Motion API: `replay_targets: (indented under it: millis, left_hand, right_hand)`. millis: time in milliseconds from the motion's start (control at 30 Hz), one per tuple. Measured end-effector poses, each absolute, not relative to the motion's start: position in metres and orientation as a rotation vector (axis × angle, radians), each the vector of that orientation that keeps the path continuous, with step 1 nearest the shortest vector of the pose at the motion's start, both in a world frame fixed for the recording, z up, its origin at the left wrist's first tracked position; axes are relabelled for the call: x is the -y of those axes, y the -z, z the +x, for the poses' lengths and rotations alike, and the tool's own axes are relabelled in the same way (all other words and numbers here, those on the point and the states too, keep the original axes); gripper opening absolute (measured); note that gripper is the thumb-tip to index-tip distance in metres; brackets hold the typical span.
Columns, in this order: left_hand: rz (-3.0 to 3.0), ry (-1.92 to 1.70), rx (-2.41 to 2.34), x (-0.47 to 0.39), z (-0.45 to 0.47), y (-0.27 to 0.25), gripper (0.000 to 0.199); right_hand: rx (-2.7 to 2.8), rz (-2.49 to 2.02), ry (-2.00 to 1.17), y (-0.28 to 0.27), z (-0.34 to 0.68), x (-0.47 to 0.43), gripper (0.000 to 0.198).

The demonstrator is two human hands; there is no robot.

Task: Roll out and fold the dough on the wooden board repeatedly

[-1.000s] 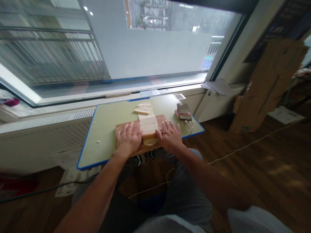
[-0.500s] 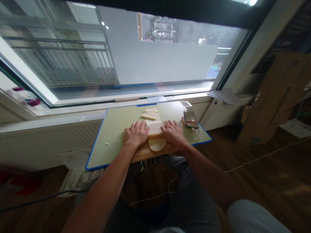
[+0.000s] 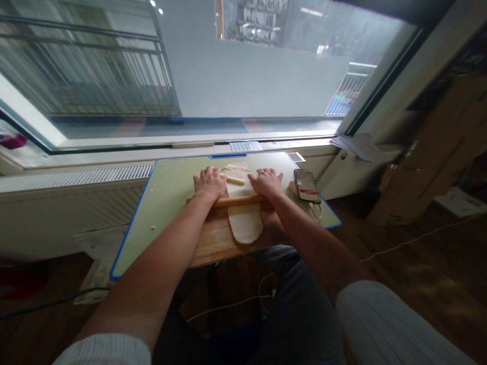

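Note:
A wooden rolling pin point(image 3: 239, 202) lies crosswise over a flat, pale strip of dough point(image 3: 245, 225). My left hand point(image 3: 210, 181) is at the pin's left end, palm down, fingers stretched forward and apart. At the right end, my right hand point(image 3: 267, 182) takes the same flat pose, its heel and wrist over the pin. Neither hand has its fingers wrapped round the pin. The strip's rounded near end shows in front of the pin, on a wooden board point(image 3: 213, 235). Beyond the fingers sits a folded, pale sheet-like piece point(image 3: 236, 170).
The wooden board rests on a green table top point(image 3: 142, 223) with a blue rim. A phone-like device point(image 3: 308, 185) with a cable stands at the right. Behind are a window sill and radiator grille point(image 3: 76, 177). A large cardboard piece point(image 3: 429, 152) leans at right; a white cable crosses the floor.
Both hands and the rolling pin have moved forward, away from my body. More of the dough's near end and of the wooden board now shows. The camera view has tilted down slightly.

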State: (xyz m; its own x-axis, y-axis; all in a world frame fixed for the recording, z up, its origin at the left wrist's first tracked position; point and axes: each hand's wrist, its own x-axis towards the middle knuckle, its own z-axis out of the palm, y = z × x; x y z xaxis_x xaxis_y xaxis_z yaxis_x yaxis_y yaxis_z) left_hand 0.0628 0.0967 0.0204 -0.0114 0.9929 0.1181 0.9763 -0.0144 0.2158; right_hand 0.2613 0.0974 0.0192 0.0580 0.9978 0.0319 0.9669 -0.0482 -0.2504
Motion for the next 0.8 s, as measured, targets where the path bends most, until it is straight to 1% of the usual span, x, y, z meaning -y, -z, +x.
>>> replay_targets:
  millis: [100,367,433,600,800]
  left_hand:
    - [2.178,-0.351,-2.133,-0.091,0.063,-0.02,0.055]
    - [2.101,-0.173,-2.014,-0.062,0.06,-0.018,0.073]
    - [2.081,-0.131,-2.003,-0.053,0.06,-0.019,0.075]
    - [2.136,-0.083,-1.976,-0.009,0.059,-0.022,0.075]
    - [2.319,-0.222,-1.968,0.063,0.056,-0.012,0.067]
  right_hand:
    - [2.015,-2.156,-0.278,-0.021,0.262,-0.09,0.075]
    - [1.996,-2.217,-0.36,-0.026,0.263,-0.049,0.094]
    - [1.996,-2.223,-0.359,-0.028,0.263,-0.035,0.092]
    - [2.086,-2.185,-0.256,-0.028,0.262,0.015,0.079]
    - [2.059,-2.071,0.001,-0.007,0.265,0.088,0.076]
